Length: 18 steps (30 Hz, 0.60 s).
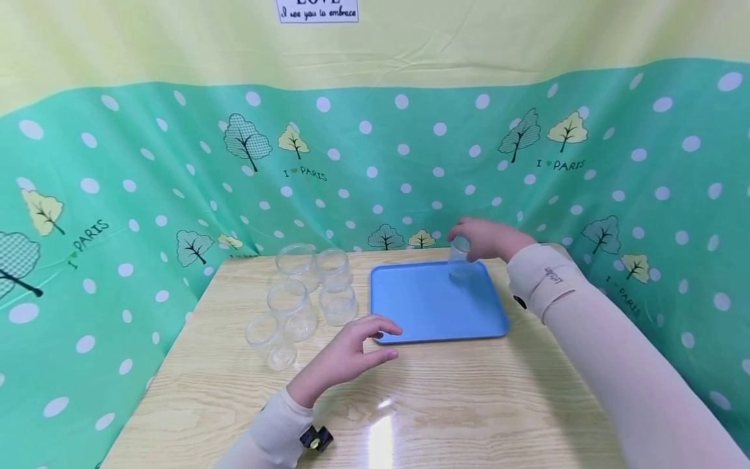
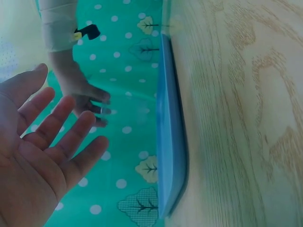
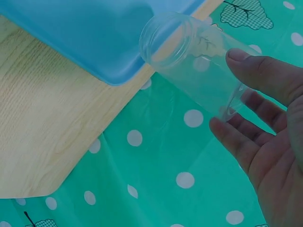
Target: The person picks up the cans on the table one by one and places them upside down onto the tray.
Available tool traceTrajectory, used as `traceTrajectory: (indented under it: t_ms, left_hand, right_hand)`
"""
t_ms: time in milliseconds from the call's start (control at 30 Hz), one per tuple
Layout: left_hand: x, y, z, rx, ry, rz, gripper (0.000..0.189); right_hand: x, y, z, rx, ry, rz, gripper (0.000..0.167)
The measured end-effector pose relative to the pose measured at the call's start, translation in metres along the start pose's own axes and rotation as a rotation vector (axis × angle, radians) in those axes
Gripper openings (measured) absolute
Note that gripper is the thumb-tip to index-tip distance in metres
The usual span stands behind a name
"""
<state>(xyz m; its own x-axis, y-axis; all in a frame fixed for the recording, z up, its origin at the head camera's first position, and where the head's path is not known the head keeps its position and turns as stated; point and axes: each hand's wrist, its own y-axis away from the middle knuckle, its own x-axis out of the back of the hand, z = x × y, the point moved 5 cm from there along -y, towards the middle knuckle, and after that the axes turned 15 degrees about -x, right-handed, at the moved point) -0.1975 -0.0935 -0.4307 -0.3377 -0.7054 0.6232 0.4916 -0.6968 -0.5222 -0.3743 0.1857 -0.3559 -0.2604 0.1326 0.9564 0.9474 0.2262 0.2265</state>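
My right hand (image 1: 485, 238) holds a clear plastic jar (image 1: 461, 262) above the far right corner of a blue tray (image 1: 430, 303). Seen from the right wrist, thumb and fingers grip the jar (image 3: 199, 61) near its base, and its open, lidless mouth points toward the tray. Nothing shows inside it. My left hand (image 1: 351, 352) hovers at the tray's near left corner, fingers spread and holding nothing; the left wrist view shows its palm (image 2: 33, 175) and parted fingers.
Several clear jars stand grouped left of the tray, among them a wide one (image 1: 297, 264) at the back and a tall one (image 1: 293, 311). A small round clear piece (image 1: 282, 356) lies at the group's near end. A green dotted cloth (image 1: 422, 163) hangs behind the wooden table (image 1: 445, 404).
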Motion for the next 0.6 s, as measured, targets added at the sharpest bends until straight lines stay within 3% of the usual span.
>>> traceTrajectory:
  t_ms: [600]
  left_hand:
    - [0.001,-0.001,0.004,0.032,-0.014,-0.024,0.027]
  right_hand:
    - [-0.013,-0.001,0.013,-0.044,0.022,-0.022,0.062]
